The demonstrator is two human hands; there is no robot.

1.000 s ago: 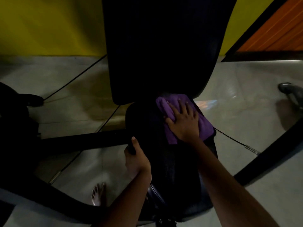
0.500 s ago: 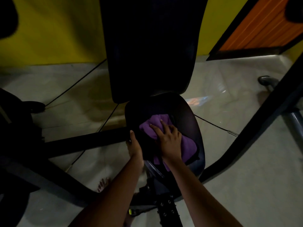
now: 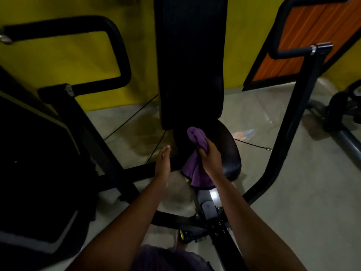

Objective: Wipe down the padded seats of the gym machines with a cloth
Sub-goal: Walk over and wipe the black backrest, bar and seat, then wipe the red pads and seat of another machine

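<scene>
A purple cloth (image 3: 196, 169) is bunched in my right hand (image 3: 210, 155), which grips it above the left part of the round black padded seat (image 3: 227, 147). The cloth's lower end hangs down over the seat's front edge. Behind the seat rises a tall black back pad (image 3: 190, 59). My left hand (image 3: 163, 163) hovers left of the seat with its fingers straight, touching nothing that I can make out.
Black handle bars (image 3: 119, 53) curve on the left, and a black frame arm (image 3: 297, 106) runs down the right. A dark weight housing (image 3: 35, 153) fills the left. The machine's base beam (image 3: 224, 231) lies below the seat. The floor is pale tile, and more equipment (image 3: 343, 108) stands far right.
My right hand has lifted off the seat and gathered the cloth into a bunch. My left hand has let go of the seat's left edge. The view has pulled back and up.
</scene>
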